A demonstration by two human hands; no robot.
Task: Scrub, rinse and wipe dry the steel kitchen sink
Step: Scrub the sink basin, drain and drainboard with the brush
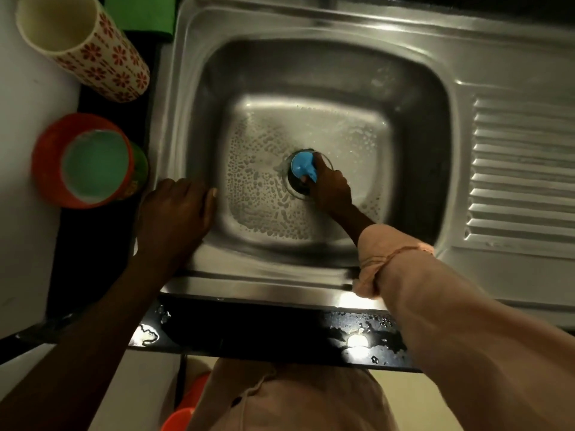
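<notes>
Steel sink [311, 73] is set in a dark bench [264, 334], basin floor covered in soapy droplets. Right hand [329, 189] is down in the basin at the drain [298, 189], fingers curled round a blue scrubber [303, 168] that sits on the drain opening. Left hand [177, 209] rests on the sink's left rim, fingers bent over the edge toward the basin, gripping nothing else. Ribbed drainboard [522, 169] is on the right. Left of the sink: a flower-print tumbler [84, 48] at the back, an orange container [84, 160] with pale green contents nearer, and a green item [138, 169] between it and the sink, just beside the left hand. A green cloth [140, 14] lies beyond the sink's far-left corner. Front bench edge is wet, with puddles catching light. Frame is a bit motion-blurred.
</notes>
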